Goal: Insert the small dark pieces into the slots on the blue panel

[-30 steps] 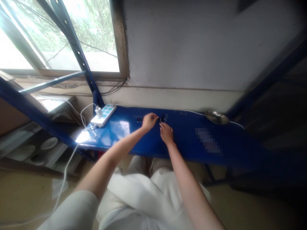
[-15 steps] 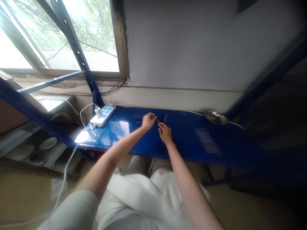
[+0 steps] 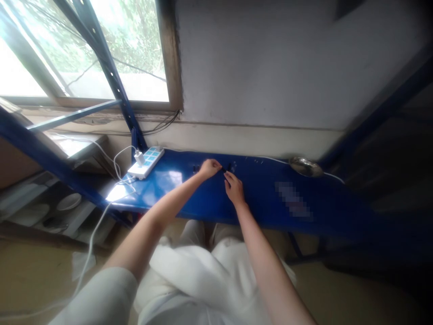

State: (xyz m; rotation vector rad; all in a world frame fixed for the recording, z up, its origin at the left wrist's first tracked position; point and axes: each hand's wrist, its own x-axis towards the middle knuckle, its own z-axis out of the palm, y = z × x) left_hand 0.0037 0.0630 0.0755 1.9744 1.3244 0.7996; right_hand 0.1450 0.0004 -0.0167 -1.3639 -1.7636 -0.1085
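Since the frame half a second ago, the left hand (image 3: 209,168) shifts slightly and the right hand (image 3: 234,187) eases a touch rightward. A small dark piece (image 3: 223,170) sits between them, centre of frame, above the blue table (image 3: 257,198). Left pinches its upper end; right fingertips meet the lower (firm grip or not, can't tell). Probably light, stiff, maybe slippery; best held by the ends. No readable writing or brands; the patch (image 3: 293,199) right of centre is pixelated.

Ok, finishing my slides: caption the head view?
A small dark piece between left hand and right hand, over the blue table.
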